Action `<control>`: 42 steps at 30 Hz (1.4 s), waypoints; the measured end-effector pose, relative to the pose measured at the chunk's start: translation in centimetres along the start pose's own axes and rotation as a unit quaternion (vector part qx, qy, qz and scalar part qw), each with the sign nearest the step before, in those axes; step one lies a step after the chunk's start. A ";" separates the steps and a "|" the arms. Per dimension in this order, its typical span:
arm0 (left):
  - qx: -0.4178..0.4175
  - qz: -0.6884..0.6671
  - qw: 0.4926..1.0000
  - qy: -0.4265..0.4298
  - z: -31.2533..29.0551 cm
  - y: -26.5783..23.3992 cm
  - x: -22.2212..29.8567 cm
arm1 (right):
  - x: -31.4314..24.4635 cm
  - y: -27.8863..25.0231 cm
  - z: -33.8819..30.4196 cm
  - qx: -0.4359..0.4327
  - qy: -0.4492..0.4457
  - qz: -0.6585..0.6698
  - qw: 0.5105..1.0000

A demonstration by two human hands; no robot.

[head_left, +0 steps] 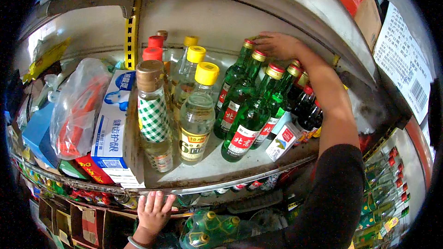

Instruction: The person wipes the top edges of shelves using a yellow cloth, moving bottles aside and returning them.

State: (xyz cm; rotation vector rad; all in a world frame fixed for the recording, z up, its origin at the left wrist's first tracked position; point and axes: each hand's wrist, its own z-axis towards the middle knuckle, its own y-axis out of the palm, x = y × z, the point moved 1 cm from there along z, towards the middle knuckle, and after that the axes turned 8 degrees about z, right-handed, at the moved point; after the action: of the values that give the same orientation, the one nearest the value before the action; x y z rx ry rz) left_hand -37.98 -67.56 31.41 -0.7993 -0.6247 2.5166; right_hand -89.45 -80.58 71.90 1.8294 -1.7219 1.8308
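My right hand (pixel 278 46) reaches over to the back of a metal shelf (pixel 210 168), behind several green glass bottles (pixel 240 139) with red and gold caps. Its fingers are stretched out beside the cap of the rearmost green bottle (pixel 236 67); whether they touch it I cannot tell. My left hand (pixel 157 210) rests with fingers spread on the shelf's front edge, holding nothing. To the left of the green bottles stand clear bottles with yellow caps (pixel 197 120) and a bottle with a green checked label (pixel 154 120). A small white box (pixel 282 142) leans in front of dark red-capped bottles (pixel 308 110).
Blue and white boxes (pixel 110 133) and a clear bag with orange contents (pixel 80 115) crowd the shelf's left end. Below are plastic-wrapped green bottles (pixel 210 230) and cartons (pixel 87 226). More bottles (pixel 383 193) line the right. A printed sheet (pixel 401 55) hangs upper right.
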 end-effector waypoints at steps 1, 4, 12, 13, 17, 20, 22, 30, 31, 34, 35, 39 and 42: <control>0.005 -0.007 1.000 -0.003 0.0 0.1 0.0 | 0.0 0.5 -0.9 -0.002 0.003 0.002 1.000; 0.003 -0.003 1.000 0.005 -0.1 0.1 -0.2 | -0.4 1.5 -3.7 -0.016 -0.006 -0.069 0.997; 0.001 0.014 1.000 0.007 -0.8 1.0 0.3 | -3.8 2.6 -7.8 -0.041 0.499 -0.075 0.862; -0.004 0.019 1.000 0.005 -0.9 1.0 0.2 | -4.2 2.1 -7.7 -0.043 0.502 -0.073 0.861; -0.007 0.028 1.000 0.003 -0.9 1.2 0.4 | -4.5 1.7 -7.7 -0.076 0.496 -0.100 0.859; -0.010 0.010 1.000 -0.006 -0.9 1.2 0.6 | -4.3 2.4 -8.2 -0.012 0.469 -0.125 0.874; -0.005 -0.004 1.000 -0.011 -0.9 1.2 0.7 | -4.2 3.0 -8.4 -0.041 0.474 -0.164 0.864; -0.035 -0.021 0.999 -0.028 -0.6 0.6 1.0 | -3.9 2.1 -7.3 0.045 0.470 -0.102 0.876; -0.035 -0.022 0.999 -0.027 -0.5 0.5 1.0 | -3.9 2.1 -7.2 0.041 0.480 -0.080 0.873; -0.028 -0.027 0.999 -0.027 -0.5 0.4 1.1 | -3.4 1.7 -6.3 0.097 0.487 -0.065 0.866; -0.039 -0.052 0.997 -0.036 -0.6 0.4 1.1 | -3.5 1.3 -6.1 0.097 0.488 -0.065 0.865; -0.038 -0.091 0.994 -0.047 -0.6 0.5 1.1 | -2.9 0.3 -4.9 0.171 0.522 -0.028 0.835; -0.020 -0.079 0.996 -0.046 -0.4 0.7 1.1 | -1.7 -0.1 -3.3 0.198 0.547 -0.031 0.813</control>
State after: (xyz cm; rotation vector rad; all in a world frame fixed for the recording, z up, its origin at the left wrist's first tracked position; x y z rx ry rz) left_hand -38.72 -67.40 30.29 -0.6244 -0.7414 2.4126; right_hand -91.04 -77.26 71.78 0.4891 -0.8481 2.5179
